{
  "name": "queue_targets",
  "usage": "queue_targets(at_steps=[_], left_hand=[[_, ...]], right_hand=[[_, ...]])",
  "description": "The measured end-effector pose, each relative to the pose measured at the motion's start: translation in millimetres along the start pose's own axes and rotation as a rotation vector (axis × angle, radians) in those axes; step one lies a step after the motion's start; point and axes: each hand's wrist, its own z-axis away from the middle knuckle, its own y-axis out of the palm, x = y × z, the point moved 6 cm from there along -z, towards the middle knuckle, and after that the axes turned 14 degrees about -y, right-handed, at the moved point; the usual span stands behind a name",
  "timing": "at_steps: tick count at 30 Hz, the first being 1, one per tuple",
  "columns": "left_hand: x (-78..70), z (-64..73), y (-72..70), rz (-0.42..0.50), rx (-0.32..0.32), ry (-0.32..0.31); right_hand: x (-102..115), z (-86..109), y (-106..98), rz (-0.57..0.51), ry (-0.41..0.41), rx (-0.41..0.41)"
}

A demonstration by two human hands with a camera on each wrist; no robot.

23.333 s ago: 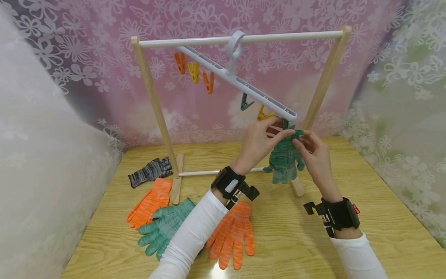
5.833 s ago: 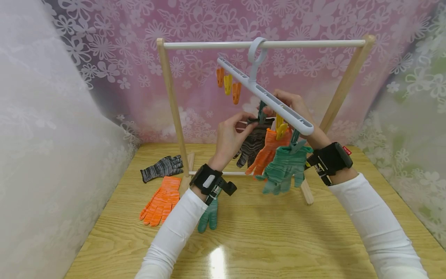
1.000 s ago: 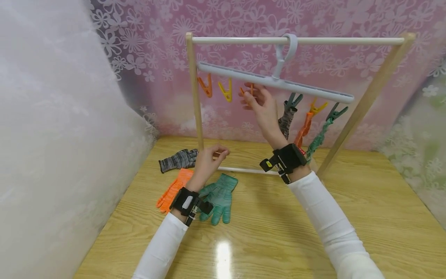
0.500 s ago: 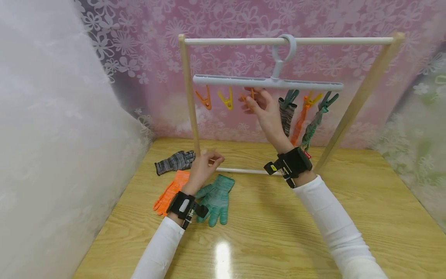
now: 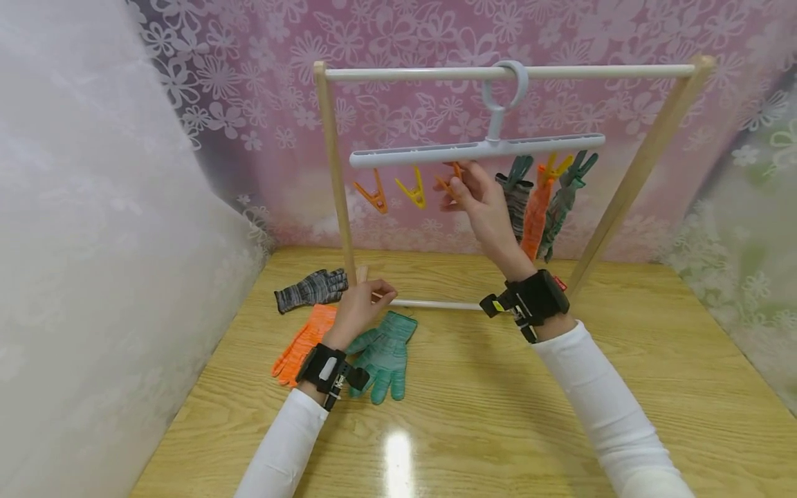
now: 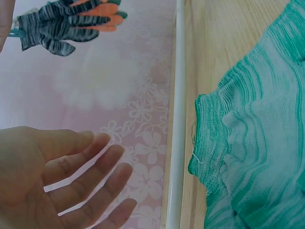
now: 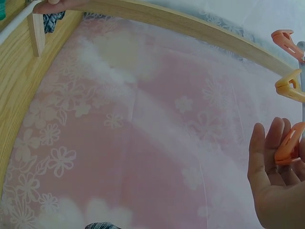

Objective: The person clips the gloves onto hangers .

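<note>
My right hand (image 5: 488, 204) holds an orange clothespin (image 7: 288, 148) between thumb and fingers, under the middle of the pale blue hanger (image 5: 411, 154). Left of it dangle a yellow clothespin (image 5: 414, 190) and another orange clothespin (image 5: 375, 197), both without gloves. A dark striped glove (image 5: 517, 207), an orange glove (image 5: 537, 218) and a green glove (image 5: 563, 200) hang clipped on the right half. My left hand (image 5: 360, 308) holds nothing, its fingers loosely bent beside the rack's lower bar. Close by lie a green glove (image 5: 387, 356), an orange glove (image 5: 305, 344) and a black-grey glove (image 5: 311, 289).
The hanger hooks over the white top rod (image 5: 405, 73) of a rack with wooden posts (image 5: 336, 166). A white lower bar (image 5: 436, 304) runs above the wooden table (image 5: 498, 415). A pink flowered curtain (image 5: 398, 41) closes the back.
Since the older frames, orange and dark striped gloves have joined the green one on the clips. Over the last second the hanger has swung, its left end dropping and right end rising in view.
</note>
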Motion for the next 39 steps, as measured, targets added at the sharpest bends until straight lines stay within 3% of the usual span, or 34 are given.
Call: queue_targets(at_steps=[5,10,16,22,35,39], left_hand=[[4.2,-1.5,4.3,-0.065,0.005,-0.031],[8.5,0.5,11.4,-0.118,0.058,-0.079],[14.1,2.2,24.8,-0.243,0.129,-0.117],[13.2,5.3,39.3,-0.316,0.154,-0.086],[10.3,3.2,51.3,-0.482,0.073,-0.116],[10.9,3.1,52.2,-0.48,0.064,-0.124]], right_hand=[[5,2.9,-3,-0.022,0.005,0.025],[6,4.7,-4,-0.031,0.027,0.045],[14,4.0,-3,0.19,0.035,0.043],[23,5.0,-4,0.353,0.027,-0.001],[31,10.3,-12,0.5,0.005,-0.082],[32,11.9,-14,0.495,-0.006,-0.102]])
